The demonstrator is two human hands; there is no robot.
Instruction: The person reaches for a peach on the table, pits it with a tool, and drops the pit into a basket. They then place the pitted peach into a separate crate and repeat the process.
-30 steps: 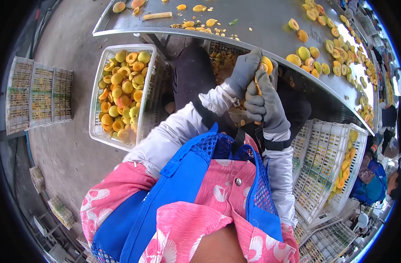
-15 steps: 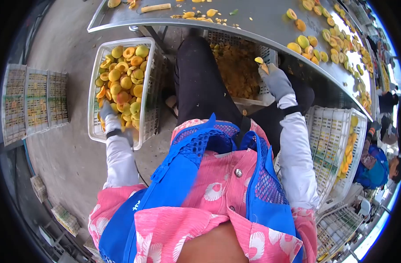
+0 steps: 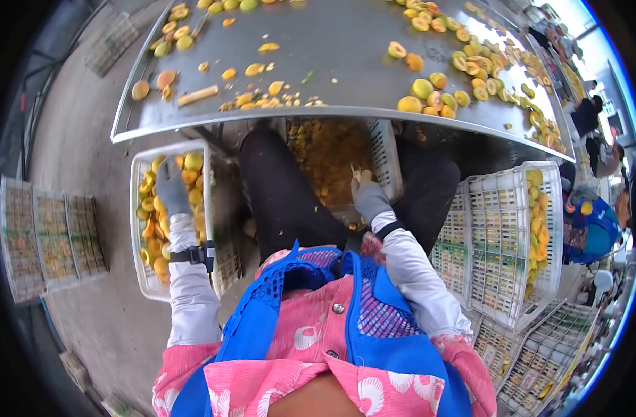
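My left hand (image 3: 170, 186), in a grey glove, lies on the pile of yellow fruit (image 3: 193, 182) inside a white crate (image 3: 134, 229) on the floor at my left. Its fingers are down among the fruit, and the grip is hidden. My right hand (image 3: 368, 196), also gloved, hovers over a white crate of orange pits and scraps (image 3: 328, 156) between my knees. Its fingers are closed on a small knife (image 3: 353, 171) whose thin blade points up.
A steel table (image 3: 332, 69) spans the top, with cut fruit halves (image 3: 436, 94) at its right and scraps (image 3: 262, 101) near its front edge. Stacked white crates (image 3: 502, 243), one holding fruit, stand at my right. Other people (image 3: 590, 233) work at the far right. Empty crates (image 3: 50, 236) lie at the left.
My hands, together on one fruit a second ago, have split. The left went down into the fruit crate. The right, which held a piece half a second ago, sank over the scrap crate.
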